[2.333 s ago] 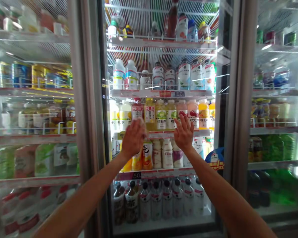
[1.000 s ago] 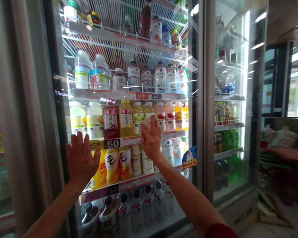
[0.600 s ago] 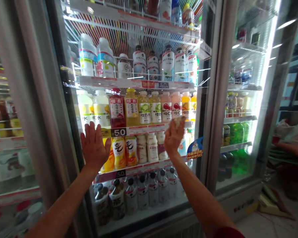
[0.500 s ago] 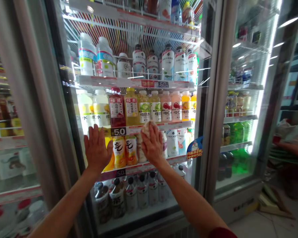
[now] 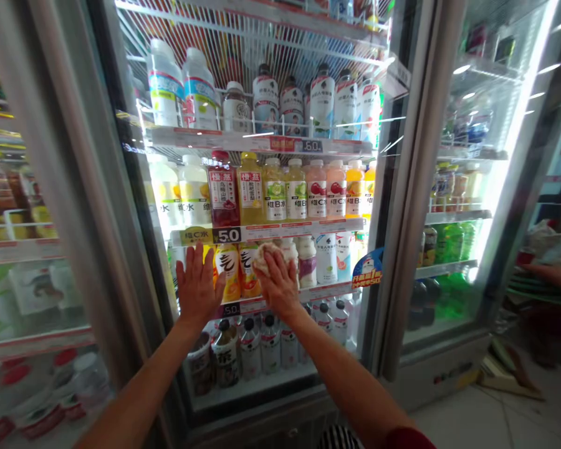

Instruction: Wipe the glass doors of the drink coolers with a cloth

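**Big glass door (image 5: 395, 187), light load**

The glass door stood upright before you, a rigid, smooth sheet that was likely slick under a bare palm and would take flat pressure better than a knock. Behind it, the middle shelf (image 5: 303, 227) ran across above your hands, and below that stood orange drinks (image 5: 227, 274) and milky bottles (image 5: 307, 259), none of them in your grasp.

Your left hand (image 5: 197, 287) held nothing: its palm faced the glass door, fingers extended and thumb out to the side. It appeared to rest there, though you couldn't tell how hard it pressed.

Your right hand (image 5: 280, 284) had its fingers bent over a pale cloth (image 5: 264, 252), which sat bunched between those fingers and the glass door, with its crumpled edge showing around the fingertips. The cloth looked light, soft and limp, with little to break; it would probably fold or slide if gripped only by a loose corner. Its thick, gathered middle seemed the surest place for your hold, under spread fingers. Whether it was damp, and so heavier or more slippery, you couldn't tell.
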A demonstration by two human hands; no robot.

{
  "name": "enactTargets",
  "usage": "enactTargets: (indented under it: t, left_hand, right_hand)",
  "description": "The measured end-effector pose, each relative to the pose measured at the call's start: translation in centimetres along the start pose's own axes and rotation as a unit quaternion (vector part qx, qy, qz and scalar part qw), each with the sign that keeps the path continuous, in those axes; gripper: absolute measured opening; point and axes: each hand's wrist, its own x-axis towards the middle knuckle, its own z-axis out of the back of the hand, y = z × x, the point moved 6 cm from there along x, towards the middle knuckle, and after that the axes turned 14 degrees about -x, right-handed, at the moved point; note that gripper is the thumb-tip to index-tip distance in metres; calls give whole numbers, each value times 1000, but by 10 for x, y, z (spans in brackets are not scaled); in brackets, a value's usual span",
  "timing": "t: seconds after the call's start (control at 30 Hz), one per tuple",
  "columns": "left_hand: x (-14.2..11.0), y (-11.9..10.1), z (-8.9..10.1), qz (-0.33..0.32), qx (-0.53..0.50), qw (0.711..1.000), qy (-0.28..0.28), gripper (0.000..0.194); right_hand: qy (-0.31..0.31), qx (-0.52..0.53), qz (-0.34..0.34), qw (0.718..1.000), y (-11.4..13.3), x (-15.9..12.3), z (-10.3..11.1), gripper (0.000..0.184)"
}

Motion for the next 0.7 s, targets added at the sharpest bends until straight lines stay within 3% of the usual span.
enactTargets:
  t: [0.07, 0.17, 0.23, 0.3, 0.37, 0.43, 0.5, 0.57, 0.63, 0.7]
  left_hand:
    - [-11, 3, 4, 4, 2, 1000, 12, 69]
    - [-31, 9, 13, 26, 11, 999, 14, 69]
    - [-42, 12, 18, 40, 11, 999, 15, 69]
    - [-50, 14, 21, 51, 5, 999, 18, 69]
    - [-55, 18, 25, 69, -2, 997, 20, 67]
    - [-57, 22, 30, 87, -11, 996, 14, 64]
    - [-59, 26, 34, 102, -21, 995, 4, 63]
    - [-63, 27, 37, 109, -34, 993, 1, 63]
    - [-68, 27, 36, 112, -48, 993, 7, 63]
    - [-73, 25, 35, 114, -57, 992, 11, 62]
  right_hand:
    - [-7, -16, -7, 1000, -15, -9, 3, 39]
    - [-26, -65, -193, 979, -78, -16, 6, 43]
    - [-29, -72, -271, 960, -85, -12, 4, 45]
    - [-15, -41, -218, 975, -43, 0, -2, 44]
    - [7, 8, -67, 998, 28, 10, -6, 41]
    - [12, 46, 86, 995, 87, 8, -5, 37]
    - [10, 56, 147, 988, 101, 0, -1, 34]
    - [5, 38, 90, 995, 66, -3, 1, 33]
    - [-10, 6, -45, 999, 10, -2, 3, 37]
    - [-23, -16, -173, 985, -25, -1, 4, 42]
